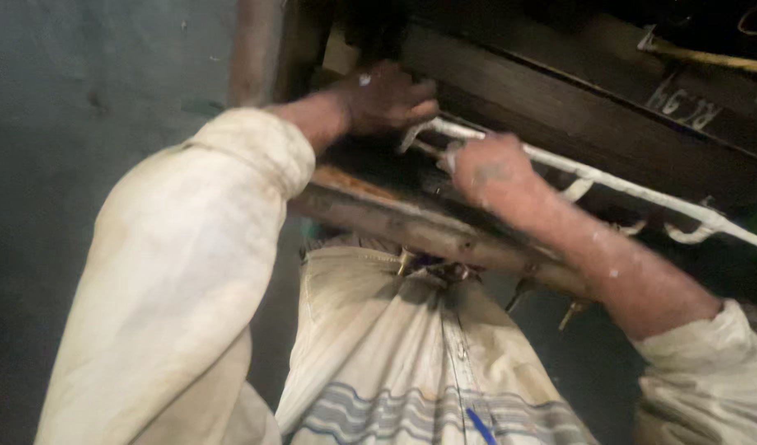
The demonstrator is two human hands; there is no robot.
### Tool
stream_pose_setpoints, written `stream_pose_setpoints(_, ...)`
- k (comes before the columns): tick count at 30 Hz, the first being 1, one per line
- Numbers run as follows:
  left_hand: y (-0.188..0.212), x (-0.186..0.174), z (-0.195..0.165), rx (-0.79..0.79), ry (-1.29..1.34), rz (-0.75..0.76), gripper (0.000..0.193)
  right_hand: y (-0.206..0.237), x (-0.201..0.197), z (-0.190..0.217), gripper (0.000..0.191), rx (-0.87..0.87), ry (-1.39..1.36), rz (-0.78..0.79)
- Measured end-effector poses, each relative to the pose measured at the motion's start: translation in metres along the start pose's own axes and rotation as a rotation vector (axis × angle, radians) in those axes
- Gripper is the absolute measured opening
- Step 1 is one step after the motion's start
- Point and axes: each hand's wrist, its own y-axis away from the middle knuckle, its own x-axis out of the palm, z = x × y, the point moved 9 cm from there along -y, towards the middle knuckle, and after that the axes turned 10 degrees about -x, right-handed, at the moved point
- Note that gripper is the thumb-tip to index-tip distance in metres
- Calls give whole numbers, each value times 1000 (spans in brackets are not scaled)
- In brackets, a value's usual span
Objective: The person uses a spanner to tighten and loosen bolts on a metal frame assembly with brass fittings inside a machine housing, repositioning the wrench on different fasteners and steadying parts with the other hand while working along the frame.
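My left hand (387,97) reaches up into a dark wooden frame (560,107), its fingers curled over the near end of a white cord (609,180). My right hand (487,169) is closed around the same white cord just to the right. The cord runs along the frame toward the right edge, with small loops hanging from it. Both sleeves are dirty white cloth. What lies under the fingers is hidden.
A worn wooden beam (411,222) crosses in front of my chest, with small metal hooks (572,313) hanging beneath it. A grey wall (82,99) fills the left. My striped shirt (411,387) holds a blue pen (480,426).
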Motion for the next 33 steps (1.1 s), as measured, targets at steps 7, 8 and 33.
stream_pose_setpoints(7,-4,-1,-6,32,-30,-25,34,-2,12,12,16,158,7,82)
stream_pose_setpoints(8,-4,3,-6,28,-51,-6,34,-2,11,13,16,152,19,58)
stream_pose_setpoints(33,0,-27,-16,129,-173,-308,24,4,1,15,16,175,21,11)
